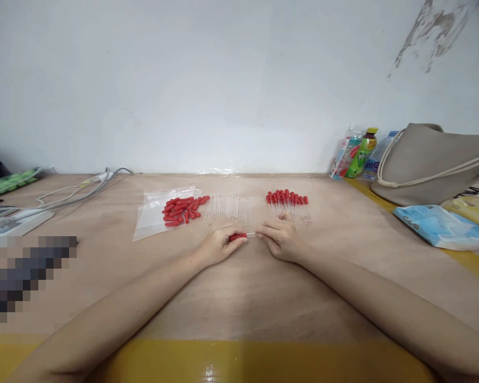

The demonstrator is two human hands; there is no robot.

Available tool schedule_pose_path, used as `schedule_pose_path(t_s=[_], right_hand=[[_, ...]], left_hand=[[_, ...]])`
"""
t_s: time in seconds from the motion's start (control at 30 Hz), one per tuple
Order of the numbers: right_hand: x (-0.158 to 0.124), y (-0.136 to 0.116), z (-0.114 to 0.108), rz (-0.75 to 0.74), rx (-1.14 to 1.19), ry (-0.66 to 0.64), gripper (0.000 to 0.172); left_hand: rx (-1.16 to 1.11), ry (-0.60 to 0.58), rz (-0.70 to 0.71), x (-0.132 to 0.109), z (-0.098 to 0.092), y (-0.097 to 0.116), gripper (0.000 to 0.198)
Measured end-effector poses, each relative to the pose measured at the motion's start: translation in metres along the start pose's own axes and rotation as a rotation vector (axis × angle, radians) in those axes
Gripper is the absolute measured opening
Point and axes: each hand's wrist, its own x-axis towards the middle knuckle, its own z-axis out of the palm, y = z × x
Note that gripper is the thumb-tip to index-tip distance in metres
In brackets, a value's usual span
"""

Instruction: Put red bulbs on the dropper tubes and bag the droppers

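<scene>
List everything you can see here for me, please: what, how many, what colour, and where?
Loose bulbs: many, red, pile left of centre
Plastic bag: at least one, clear, by the pile
Bare tubes: many, clear, row right of the pile
Capped tubes: about a dozen, clear with red tops, right of the row
Held bulb: one, red, left hand
Held tube: one, clear, right hand
Bottles: three, mixed colours, back right
Bag: one, grey-beige, right
Packet: one, blue-white, right
Power strip: one, white, left
Cables: several, white and grey, left
Table: one, brown, yellow-edged, below
Wall: one, whitish, behind
Hands: two, bare, centre
</scene>
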Motion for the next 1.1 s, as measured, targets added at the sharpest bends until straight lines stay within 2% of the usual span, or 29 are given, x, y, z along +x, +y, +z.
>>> schedule_pose_path(t_s=[0.23,0.5,0.73,0.83,0.9,1.0,1.1], right_hand=[[0.004,-0.01,0.001,-0.019,-0.049,-0.035,0.027],[0.007,-0.013,0.004,0.035,-0.005,-0.116,0.028],[0.017,-0.017,-0.008,0.069,-0.017,-0.248,0.028],[0.021,-0.016,-0.015,0.101,-0.007,-0.298,0.025],[0.024,-0.008,-0.019,0.169,0.002,-0.332,0.022],[0.027,0.013,-0.022,0.406,0.036,-0.323,0.02],[0.032,0.034,-0.02,0.684,-0.024,-0.252,0.025]], left_hand=[[0.034,-0.041,0.077,-0.001,0.0,0.0,0.018],[0.051,-0.057,0.083,-0.001,0.003,-0.004,0.017],[0.072,-0.049,0.079,0.006,-0.002,-0.005,0.014],[0.058,-0.02,0.036,0.007,-0.004,-0.006,0.014],[0.042,0.02,-0.035,0.006,-0.004,-0.01,0.027],[0.025,0.08,-0.148,0.004,-0.003,-0.016,0.045],[0.052,0.05,-0.166,0.004,-0.002,-0.019,0.034]])
